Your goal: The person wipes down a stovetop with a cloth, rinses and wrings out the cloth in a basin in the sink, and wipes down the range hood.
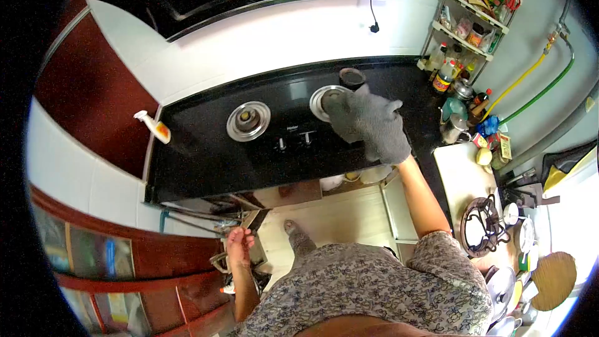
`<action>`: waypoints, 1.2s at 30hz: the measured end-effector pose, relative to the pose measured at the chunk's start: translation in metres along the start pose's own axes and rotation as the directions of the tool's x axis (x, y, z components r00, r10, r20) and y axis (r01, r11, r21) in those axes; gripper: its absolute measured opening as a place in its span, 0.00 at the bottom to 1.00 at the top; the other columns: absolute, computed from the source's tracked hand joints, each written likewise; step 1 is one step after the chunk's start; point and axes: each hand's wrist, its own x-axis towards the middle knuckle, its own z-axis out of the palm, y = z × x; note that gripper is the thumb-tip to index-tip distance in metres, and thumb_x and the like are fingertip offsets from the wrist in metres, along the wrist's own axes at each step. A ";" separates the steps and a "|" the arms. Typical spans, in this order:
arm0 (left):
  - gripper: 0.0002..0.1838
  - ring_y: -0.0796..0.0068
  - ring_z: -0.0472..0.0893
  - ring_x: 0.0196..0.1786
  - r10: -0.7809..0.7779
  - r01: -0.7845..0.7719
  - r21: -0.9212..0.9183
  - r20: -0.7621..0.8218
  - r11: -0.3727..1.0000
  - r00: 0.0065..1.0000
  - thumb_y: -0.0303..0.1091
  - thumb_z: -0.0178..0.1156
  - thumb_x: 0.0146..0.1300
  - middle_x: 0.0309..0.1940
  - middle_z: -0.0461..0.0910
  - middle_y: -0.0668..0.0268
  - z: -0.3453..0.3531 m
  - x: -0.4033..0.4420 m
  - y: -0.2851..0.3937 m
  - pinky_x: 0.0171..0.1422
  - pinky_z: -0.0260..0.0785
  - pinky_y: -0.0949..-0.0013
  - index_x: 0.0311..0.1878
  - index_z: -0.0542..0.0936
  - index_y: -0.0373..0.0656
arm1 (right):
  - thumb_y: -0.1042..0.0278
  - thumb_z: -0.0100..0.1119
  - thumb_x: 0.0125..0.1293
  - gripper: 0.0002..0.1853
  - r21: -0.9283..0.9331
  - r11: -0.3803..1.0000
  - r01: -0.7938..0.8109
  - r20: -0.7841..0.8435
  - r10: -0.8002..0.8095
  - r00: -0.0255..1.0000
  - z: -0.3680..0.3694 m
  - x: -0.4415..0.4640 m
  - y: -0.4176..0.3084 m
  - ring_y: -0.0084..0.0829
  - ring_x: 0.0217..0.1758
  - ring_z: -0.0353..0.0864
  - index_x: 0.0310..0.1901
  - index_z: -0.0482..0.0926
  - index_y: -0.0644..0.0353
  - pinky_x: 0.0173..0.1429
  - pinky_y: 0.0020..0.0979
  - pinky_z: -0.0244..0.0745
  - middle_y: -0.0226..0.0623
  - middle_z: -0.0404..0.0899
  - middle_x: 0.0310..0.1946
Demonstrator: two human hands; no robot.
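A patterned shirt point(374, 281) is nearest. Left to right: a spray bottle point(154, 126) by the worktop's point(209, 159) left edge; the left hand point(239, 247), below the worktop, its grip loosely apart; the left burner point(248, 120); the right burner point(317, 101), partly hidden by a grey cloth point(382, 132) covering the right hand point(365, 118), whose grip I cannot tell; bottles point(443, 75).

Two grips are counted: the right grip point(380, 131), covered by one grey cloth point(352, 113), and the left grip point(239, 247). Two burners point(248, 120) and two knobs point(282, 144) are seen by the right grip, mostly on its left. Just beyond it, one dark round piece point(352, 78) is found; far left of it, one spray bottle point(153, 127). To its right, one shelf rack point(462, 40) and two hoses, one yellow point(518, 84) and one green point(540, 98), are counted.
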 end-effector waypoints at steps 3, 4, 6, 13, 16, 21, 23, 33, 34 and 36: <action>0.08 0.79 0.76 0.24 0.034 -0.033 -0.013 0.092 0.999 0.995 0.35 0.52 0.65 0.28 0.79 0.66 0.015 0.069 0.020 0.26 0.69 0.76 0.39 0.75 0.40 | 0.69 0.61 0.41 0.15 -0.047 0.991 -0.123 -0.127 0.116 0.985 0.012 0.050 0.014 0.51 0.41 0.73 0.36 0.78 0.56 0.47 0.48 0.68 0.43 0.74 0.39; 0.08 0.78 0.76 0.24 0.025 -0.023 -0.016 0.082 1.000 0.996 0.35 0.52 0.65 0.28 0.79 0.66 0.025 0.093 0.028 0.26 0.68 0.76 0.39 0.75 0.39 | 0.70 0.60 0.40 0.12 -0.058 0.987 -0.151 -0.186 0.138 0.973 0.019 0.067 0.020 0.49 0.39 0.74 0.32 0.79 0.57 0.46 0.47 0.68 0.42 0.75 0.36; 0.12 0.77 0.73 0.24 0.040 -0.041 0.002 0.147 0.999 0.988 0.38 0.59 0.60 0.29 0.77 0.64 0.044 0.136 0.048 0.25 0.65 0.73 0.39 0.75 0.39 | 0.71 0.59 0.41 0.09 -0.290 0.917 -0.275 -0.281 0.193 0.940 0.035 0.105 0.031 0.45 0.38 0.75 0.29 0.80 0.58 0.47 0.46 0.67 0.41 0.76 0.34; 0.11 0.79 0.76 0.27 0.027 -0.057 0.140 0.207 0.989 0.978 0.36 0.55 0.63 0.31 0.78 0.65 0.085 0.225 0.108 0.30 0.69 0.75 0.42 0.75 0.39 | 0.69 0.51 0.59 0.11 -0.221 0.870 -0.441 -0.757 0.132 0.640 0.150 0.208 0.160 0.37 0.43 0.75 0.43 0.75 0.62 0.47 0.36 0.70 0.42 0.73 0.43; 0.11 0.78 0.76 0.27 0.021 -0.041 0.173 0.117 0.984 0.993 0.36 0.55 0.63 0.31 0.78 0.65 0.062 0.247 0.098 0.30 0.69 0.74 0.42 0.76 0.40 | 0.66 0.51 0.62 0.10 0.971 0.204 0.123 -0.238 0.857 0.456 0.141 0.279 0.178 0.22 0.41 0.74 0.42 0.74 0.60 0.45 0.23 0.69 0.36 0.76 0.40; 0.09 0.74 0.74 0.25 0.005 -0.006 -0.070 -0.018 0.998 1.000 0.36 0.57 0.61 0.28 0.77 0.64 0.026 0.224 0.065 0.27 0.67 0.72 0.38 0.76 0.41 | 0.60 0.54 0.59 0.13 0.994 0.046 -0.100 -0.014 0.952 0.307 0.119 0.386 0.203 0.26 0.34 0.77 0.39 0.78 0.61 0.37 0.29 0.73 0.38 0.78 0.30; 0.09 0.73 0.74 0.24 -0.087 0.070 -0.147 -0.106 0.987 0.991 0.35 0.56 0.61 0.28 0.77 0.63 0.025 0.214 0.056 0.27 0.67 0.71 0.38 0.75 0.40 | 0.57 0.54 0.58 0.15 0.975 0.060 -0.213 0.004 0.958 0.285 0.114 0.417 0.206 0.27 0.31 0.78 0.37 0.79 0.61 0.34 0.31 0.75 0.38 0.79 0.25; 0.09 0.71 0.75 0.26 -0.123 0.088 -0.137 -0.274 0.987 0.954 0.34 0.54 0.62 0.29 0.77 0.62 0.033 0.209 0.062 0.28 0.68 0.70 0.39 0.75 0.37 | 0.57 0.55 0.57 0.15 0.664 0.477 -0.576 -0.363 0.879 0.309 0.192 0.497 0.148 0.29 0.30 0.79 0.37 0.80 0.60 0.32 0.33 0.75 0.38 0.80 0.25; 0.09 0.71 0.75 0.26 -0.134 0.095 -0.147 -0.284 0.985 0.949 0.34 0.54 0.62 0.29 0.77 0.62 0.031 0.212 0.066 0.28 0.68 0.70 0.39 0.75 0.37 | 0.57 0.55 0.57 0.15 0.630 0.513 -0.583 -0.386 0.858 0.338 0.199 0.503 0.126 0.29 0.31 0.79 0.37 0.80 0.60 0.33 0.33 0.75 0.38 0.80 0.25; 0.09 0.71 0.75 0.26 -0.146 0.103 -0.162 -0.284 0.981 0.948 0.34 0.54 0.62 0.29 0.77 0.62 0.020 0.216 0.071 0.28 0.69 0.70 0.39 0.75 0.38 | 0.58 0.55 0.57 0.15 0.560 0.594 -0.578 -0.419 0.805 0.421 0.211 0.510 0.079 0.29 0.31 0.79 0.37 0.80 0.60 0.33 0.33 0.75 0.38 0.80 0.26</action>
